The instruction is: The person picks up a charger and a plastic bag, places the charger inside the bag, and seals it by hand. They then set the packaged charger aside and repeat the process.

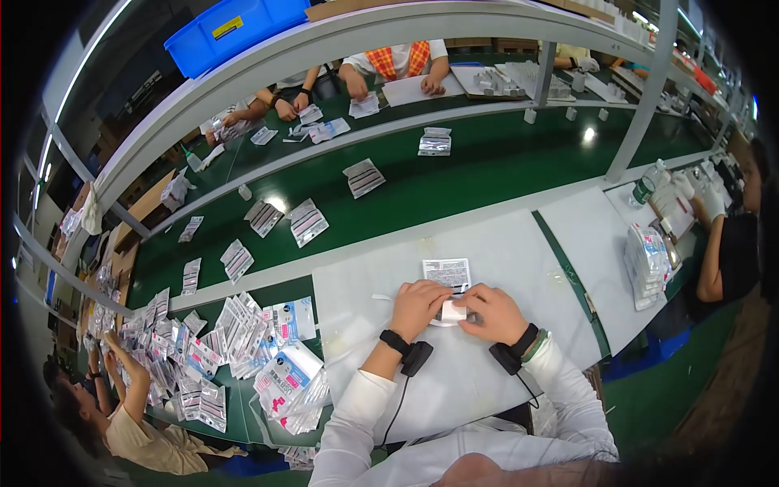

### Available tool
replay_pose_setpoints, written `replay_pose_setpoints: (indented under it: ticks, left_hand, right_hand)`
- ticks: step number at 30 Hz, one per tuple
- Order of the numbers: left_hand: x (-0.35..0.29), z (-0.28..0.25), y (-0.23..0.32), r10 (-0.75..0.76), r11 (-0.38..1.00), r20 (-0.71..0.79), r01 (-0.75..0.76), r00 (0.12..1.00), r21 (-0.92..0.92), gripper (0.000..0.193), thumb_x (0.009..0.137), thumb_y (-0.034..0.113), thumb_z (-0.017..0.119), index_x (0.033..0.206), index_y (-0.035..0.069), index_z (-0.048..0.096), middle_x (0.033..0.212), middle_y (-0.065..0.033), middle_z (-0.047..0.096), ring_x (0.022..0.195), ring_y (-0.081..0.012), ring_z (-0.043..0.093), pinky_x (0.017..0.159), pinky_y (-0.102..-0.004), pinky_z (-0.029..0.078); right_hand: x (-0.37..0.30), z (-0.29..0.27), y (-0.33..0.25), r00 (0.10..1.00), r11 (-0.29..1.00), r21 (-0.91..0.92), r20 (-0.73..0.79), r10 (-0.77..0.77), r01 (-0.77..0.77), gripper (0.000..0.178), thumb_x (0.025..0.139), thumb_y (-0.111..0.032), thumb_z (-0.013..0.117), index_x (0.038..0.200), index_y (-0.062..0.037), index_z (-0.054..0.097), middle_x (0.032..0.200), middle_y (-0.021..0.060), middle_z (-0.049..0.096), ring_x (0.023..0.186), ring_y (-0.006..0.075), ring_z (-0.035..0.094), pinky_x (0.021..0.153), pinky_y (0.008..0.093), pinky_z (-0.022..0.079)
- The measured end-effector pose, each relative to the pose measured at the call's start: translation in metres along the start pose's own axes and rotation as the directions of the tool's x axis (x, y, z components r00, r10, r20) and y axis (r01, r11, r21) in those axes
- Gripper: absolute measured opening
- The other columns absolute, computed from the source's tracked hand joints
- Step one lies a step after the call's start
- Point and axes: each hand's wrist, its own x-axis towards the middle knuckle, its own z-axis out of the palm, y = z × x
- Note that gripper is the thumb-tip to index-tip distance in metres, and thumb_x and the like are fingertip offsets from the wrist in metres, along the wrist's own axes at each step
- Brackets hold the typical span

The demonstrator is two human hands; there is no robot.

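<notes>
A flat silver-and-white packet (446,272) with dark printed lines lies on the white work surface in front of me. My left hand (418,310) is closed at the packet's left side, its fingers bent over the lower part. From the other side, my right hand (492,313) pinches a small white rectangular piece (454,311) at the packet's lower end. The two hands nearly meet there and cover much of that end. Whether the white piece is inside the packet or on top of it, I cannot tell.
Left of me, many similar packets (296,377) lie in heaps. Several more lie scattered along the green belt (389,199), beyond a pale rail. Co-workers sit across the belt and on both sides. At right stand a bottle (643,188) and a packet stack (647,264).
</notes>
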Motion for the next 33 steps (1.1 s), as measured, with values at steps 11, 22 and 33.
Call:
replay_pose_setpoints:
  ticks: [11, 22, 33]
  left_hand:
    - [0.001, 0.006, -0.004, 0.02, 0.999, -0.072, -0.022, 0.997, -0.027, 0.02, 0.092, 0.021, 0.061, 0.109, 0.017, 0.071, 0.109, 0.0016, 0.071, 0.112, -0.0145, 0.062, 0.108, -0.0405, 0.036]
    - [0.002, 0.005, -0.009, 0.197, 0.98, -0.092, -0.192, 0.976, 0.057, 0.024, 0.089, 0.017, 0.06, 0.111, 0.017, 0.07, 0.122, 0.0009, 0.066, 0.119, -0.0166, 0.058, 0.108, -0.0415, 0.037]
    - [0.029, 0.009, 0.012, 0.065, 0.934, -0.104, -0.024, 0.993, 0.355, 0.03, 0.081, 0.009, 0.058, 0.11, 0.011, 0.058, 0.113, -0.003, 0.063, 0.107, -0.0221, 0.058, 0.097, -0.041, 0.041]
  right_hand:
    - [0.018, 0.009, -0.011, 0.983, 0.98, -0.077, 0.01, 0.185, -0.184, 0.045, 0.077, -0.029, 0.072, 0.113, -0.011, 0.054, 0.1, 0.0101, 0.052, 0.078, 0.0299, 0.063, 0.064, 0.0402, 0.053]
    - [0.049, 0.028, 0.03, 0.971, 0.972, 0.005, -0.042, 0.236, -0.236, 0.042, 0.077, -0.021, 0.072, 0.111, -0.0092, 0.05, 0.09, 0.0076, 0.058, 0.073, 0.0293, 0.063, 0.062, 0.04, 0.051]
    - [0.044, 0.033, 0.032, 0.972, 0.938, 0.269, -0.025, 0.234, -0.219, 0.043, 0.074, -0.007, 0.066, 0.112, -0.0098, 0.046, 0.07, 0.0049, 0.057, 0.064, 0.0275, 0.061, 0.058, 0.039, 0.047]
